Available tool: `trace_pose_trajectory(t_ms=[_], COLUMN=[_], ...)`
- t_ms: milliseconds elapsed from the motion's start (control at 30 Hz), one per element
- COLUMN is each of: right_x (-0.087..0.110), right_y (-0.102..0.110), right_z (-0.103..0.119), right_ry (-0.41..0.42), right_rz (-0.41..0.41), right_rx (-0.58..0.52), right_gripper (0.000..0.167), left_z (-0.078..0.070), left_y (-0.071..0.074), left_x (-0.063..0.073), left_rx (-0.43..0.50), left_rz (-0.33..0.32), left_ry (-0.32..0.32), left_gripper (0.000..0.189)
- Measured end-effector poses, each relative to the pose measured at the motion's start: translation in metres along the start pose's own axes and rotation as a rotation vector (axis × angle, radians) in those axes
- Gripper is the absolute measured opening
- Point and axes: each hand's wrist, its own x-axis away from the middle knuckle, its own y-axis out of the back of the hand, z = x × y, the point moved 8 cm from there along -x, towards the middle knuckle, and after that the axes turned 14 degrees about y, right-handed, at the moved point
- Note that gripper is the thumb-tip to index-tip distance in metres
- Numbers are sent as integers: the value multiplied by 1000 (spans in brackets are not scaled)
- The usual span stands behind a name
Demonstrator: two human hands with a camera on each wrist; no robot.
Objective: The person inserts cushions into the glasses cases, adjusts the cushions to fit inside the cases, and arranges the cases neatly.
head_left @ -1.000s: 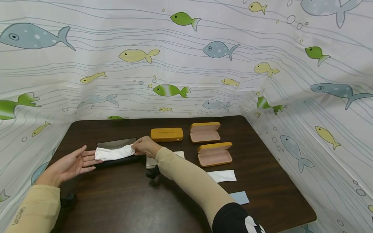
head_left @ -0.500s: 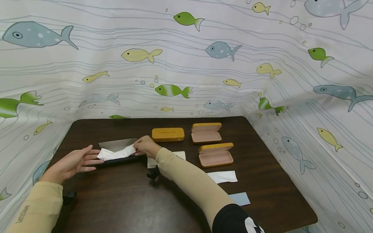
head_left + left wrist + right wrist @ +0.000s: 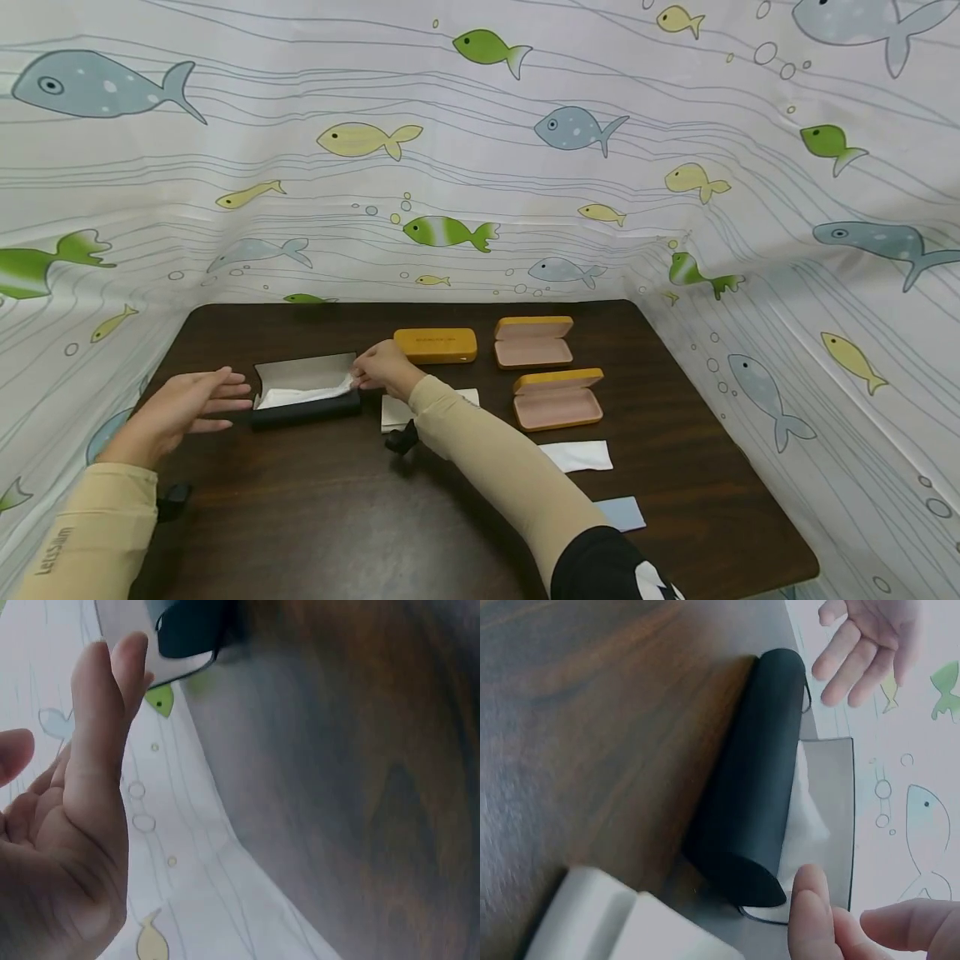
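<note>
A black glasses case (image 3: 307, 411) lies with its grey-lined lid raised, at the left of the table. The white cloth (image 3: 300, 396) rests lengthwise inside it, its right end slanting up to the fingers of my right hand (image 3: 386, 367). That hand pinches this end at the case's right corner; its fingertips (image 3: 810, 889) overlap the cloth in the right wrist view. Off the case's left end, apart from it, my left hand (image 3: 183, 407) is held with its fingers extended and nothing in them. The left wrist view shows its palm side (image 3: 82, 817) beside the case's dark end (image 3: 191, 630).
Behind my right hand is a closed yellow case (image 3: 435, 346). Two open yellow cases (image 3: 532, 343) with pink lining stand to its right. Under the right forearm lies a cream-coloured case (image 3: 397, 414). Nearer are another white cloth (image 3: 581, 456) and a pale blue cloth (image 3: 622, 513).
The white cloth has gone down from above the case into it. My left hand has let go of the cloth's left end and drawn back left; the right hand has shifted slightly right.
</note>
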Motion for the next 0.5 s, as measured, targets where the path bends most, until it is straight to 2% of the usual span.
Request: trace_pose_trajectory(t_ms=[133, 233, 400, 500], right_x=[-3, -5, -4, -4], right_y=[8, 11, 14, 11], right_z=[4, 5, 6, 9], right_ry=[33, 42, 80, 149], right_rz=[-31, -48, -54, -8], right_rx=[-21, -30, 6, 71], right_gripper=[18, 19, 22, 25], left_z=[0, -1, -9, -15], left_y=[12, 16, 14, 10], left_x=[3, 6, 9, 10], left_rx=[12, 19, -28, -96], left_rz=[-55, -84, -161, -228], left_ry=[-14, -31, -79, -104], left_gripper=[71, 67, 63, 63])
